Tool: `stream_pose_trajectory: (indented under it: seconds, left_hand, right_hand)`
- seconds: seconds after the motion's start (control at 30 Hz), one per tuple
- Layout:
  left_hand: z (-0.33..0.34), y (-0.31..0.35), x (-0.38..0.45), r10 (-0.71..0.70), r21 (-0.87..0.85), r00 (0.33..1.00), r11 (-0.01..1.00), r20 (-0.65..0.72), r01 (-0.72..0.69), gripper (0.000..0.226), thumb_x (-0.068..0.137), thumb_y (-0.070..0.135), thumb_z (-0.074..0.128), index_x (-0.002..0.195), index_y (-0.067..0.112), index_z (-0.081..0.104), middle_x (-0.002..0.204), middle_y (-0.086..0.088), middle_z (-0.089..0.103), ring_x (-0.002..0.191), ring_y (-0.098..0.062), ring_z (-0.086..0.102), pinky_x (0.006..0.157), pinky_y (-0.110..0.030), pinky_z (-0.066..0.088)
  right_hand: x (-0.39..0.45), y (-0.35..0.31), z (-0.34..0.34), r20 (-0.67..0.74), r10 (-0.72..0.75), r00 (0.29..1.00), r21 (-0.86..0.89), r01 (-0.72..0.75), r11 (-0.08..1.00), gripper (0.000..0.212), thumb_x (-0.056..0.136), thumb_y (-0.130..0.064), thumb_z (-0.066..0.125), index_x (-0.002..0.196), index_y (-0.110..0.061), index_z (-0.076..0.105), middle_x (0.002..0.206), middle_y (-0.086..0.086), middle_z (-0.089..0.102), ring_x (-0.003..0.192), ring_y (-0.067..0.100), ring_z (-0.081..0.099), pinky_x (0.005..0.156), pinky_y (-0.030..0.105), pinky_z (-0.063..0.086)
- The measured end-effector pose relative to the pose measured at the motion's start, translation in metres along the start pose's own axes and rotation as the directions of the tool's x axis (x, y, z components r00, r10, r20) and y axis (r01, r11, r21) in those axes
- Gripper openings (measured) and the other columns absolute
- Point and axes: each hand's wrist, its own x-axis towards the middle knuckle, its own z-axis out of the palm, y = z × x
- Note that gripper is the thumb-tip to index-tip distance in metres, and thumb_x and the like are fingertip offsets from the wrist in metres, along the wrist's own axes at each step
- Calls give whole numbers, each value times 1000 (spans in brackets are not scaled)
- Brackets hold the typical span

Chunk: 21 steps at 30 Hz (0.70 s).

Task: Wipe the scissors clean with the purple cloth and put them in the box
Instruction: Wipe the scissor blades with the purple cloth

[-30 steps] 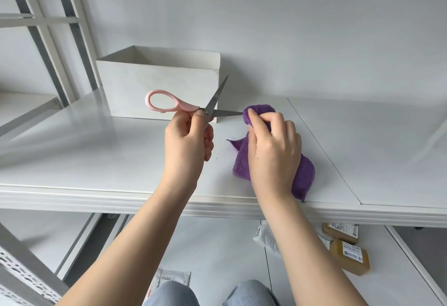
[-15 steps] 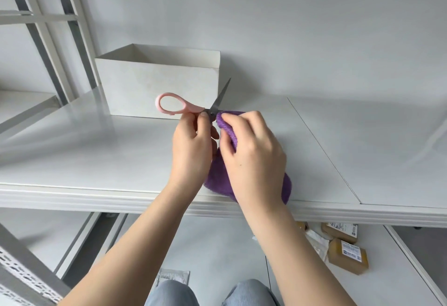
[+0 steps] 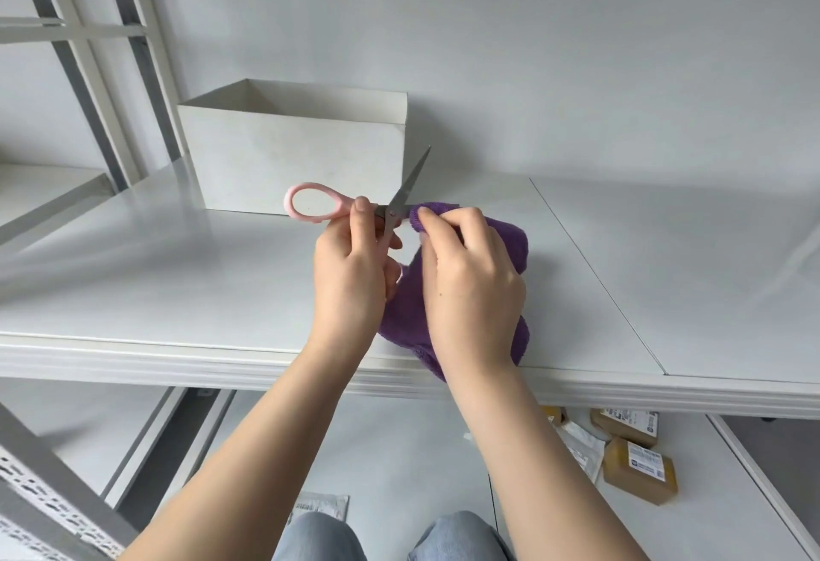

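My left hand (image 3: 350, 276) grips the pink-handled scissors (image 3: 337, 205) near the pivot, holding them above the white shelf. The blades are spread: one points up and right in front of the box, the other runs right and is hidden inside the cloth. My right hand (image 3: 470, 290) pinches the purple cloth (image 3: 510, 241) around that lower blade, right beside the pivot. The rest of the cloth hangs down below my right palm to the shelf's front edge. The open white box (image 3: 293, 161) stands just behind the scissors, against the wall.
The white shelf (image 3: 177, 285) has a seam running diagonally at the right. Grey rack uprights (image 3: 115, 72) rise at the left beside the box. On the lower shelf lie brown parcels (image 3: 639, 472) and plastic mailers. My knees show at the bottom.
The right hand with the cloth slid from the blade's tip in to the pivot, then drew slightly back out to the right. The scissors shifted a little rightward.
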Motion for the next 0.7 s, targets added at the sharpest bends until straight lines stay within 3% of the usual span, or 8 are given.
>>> stream_pose_trajectory:
  seconds: [0.07, 0.17, 0.33, 0.47, 0.57, 0.7]
  left_hand:
    - [0, 2, 1, -7, -13, 1000, 1000, -4, 7, 43, 105, 29, 30, 81, 3, 54, 64, -1, 50, 36, -13, 31, 38, -18, 26]
    - [2, 2, 1, 18, -1, 1000, 1000, -1, -18, 43, 105, 27, 31, 78, 1, 52, 57, -3, 39, 41, -15, 27, 39, -20, 25]
    - [0, -5, 4, 67, 138, 997, 988, 27, -70, 54, 101, 37, 34, 85, -12, 49, 57, -7, 37, 50, -19, 31, 50, -36, 29]
    - [-3, -5, 4, 91, 197, 995, 976, 31, -96, 47, 100, 37, 36, 68, 8, 53, 48, 11, 44, 49, -16, 39, 53, -37, 33]
    - [-2, -6, 2, 108, 215, 994, 970, 24, -110, 49, 103, 31, 37, 54, 27, 44, 39, 14, 43, 42, -9, 38, 52, -33, 31]
    - [-2, -10, 3, 96, 201, 995, 975, -7, -93, 49, 103, 31, 37, 54, 27, 42, 40, 14, 43, 43, -9, 39, 52, -33, 29]
  right_hand:
    - [1, 2, -3, -30, 34, 999, 50, -33, 998, 18, 89, -11, 64, 100, -19, 76, 85, -2, 66, 69, 18, 62, 48, 25, 42]
    - [1, -7, -4, -51, -28, 998, 69, 32, 997, 18, 89, -11, 65, 102, -19, 76, 86, -3, 67, 69, 17, 61, 54, 23, 41]
    - [-1, -13, -2, -12, -111, 994, 58, 112, 992, 18, 89, -10, 66, 102, -18, 75, 83, -2, 65, 67, 18, 58, 55, 26, 43]
    - [-2, -13, 0, -21, -128, 992, 6, 128, 992, 17, 90, -10, 66, 100, -19, 75, 81, -2, 64, 64, 18, 56, 54, 26, 43]
    - [-3, -12, 1, -33, -115, 993, 1, 115, 993, 16, 91, -11, 65, 99, -19, 75, 81, -3, 65, 63, 19, 56, 54, 27, 44]
    - [-3, -15, 2, -10, -80, 997, 23, 80, 997, 14, 88, -12, 68, 96, -20, 75, 81, -3, 64, 64, 18, 58, 53, 26, 42]
